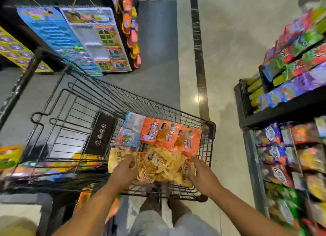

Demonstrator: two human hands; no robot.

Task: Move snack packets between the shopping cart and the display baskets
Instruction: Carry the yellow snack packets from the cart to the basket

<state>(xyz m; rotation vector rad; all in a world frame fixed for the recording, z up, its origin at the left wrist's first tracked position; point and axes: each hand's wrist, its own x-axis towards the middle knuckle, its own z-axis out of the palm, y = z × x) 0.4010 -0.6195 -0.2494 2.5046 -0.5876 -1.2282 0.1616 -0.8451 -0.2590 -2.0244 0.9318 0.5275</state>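
In the lower centre of the frame, your left hand [127,167] and right hand [198,172] grip the yellow snack packets [155,165] inside the shopping cart [210,130], orange packets [169,135] also aboard, display baskets [261,165] at right unreached.
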